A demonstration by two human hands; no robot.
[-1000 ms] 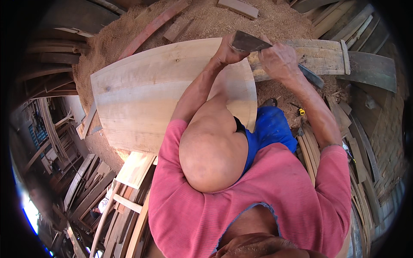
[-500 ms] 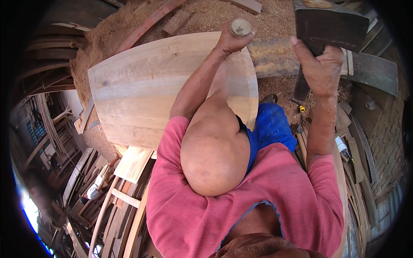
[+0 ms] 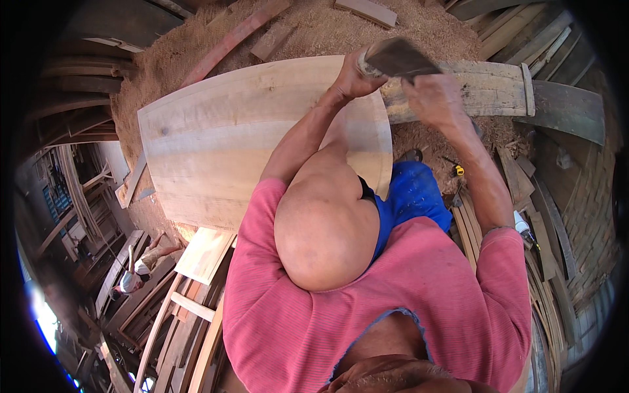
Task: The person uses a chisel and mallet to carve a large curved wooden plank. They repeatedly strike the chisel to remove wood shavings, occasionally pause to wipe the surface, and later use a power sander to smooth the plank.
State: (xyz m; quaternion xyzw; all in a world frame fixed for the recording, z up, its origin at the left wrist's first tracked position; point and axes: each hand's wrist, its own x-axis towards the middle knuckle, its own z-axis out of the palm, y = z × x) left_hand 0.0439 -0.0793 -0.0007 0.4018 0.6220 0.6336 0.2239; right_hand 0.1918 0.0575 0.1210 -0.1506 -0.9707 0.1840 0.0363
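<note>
Left grip (image 3: 354, 80) hugs a pale round-ended piece (image 3: 363, 63), right grip (image 3: 436, 99) clutches a dark-headed tool (image 3: 403, 59), big ol' board (image 3: 209, 144) below left grip.

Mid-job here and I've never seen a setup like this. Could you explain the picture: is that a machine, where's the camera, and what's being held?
There is no machine: these are a person's own bare hands. The view comes from a wide fisheye camera worn on the head, looking down, so edges bend and the rim goes black. Picture left is the person's left.

The right hand grips a hatchet-like tool with a broad dark head, slightly blurred. The left hand is closed around a pale thing, mostly hidden, so I can't say what it is.

Below lies a large pale wooden panel, with a bare bent leg over it. Around it are sawdust and a weathered plank.
</note>
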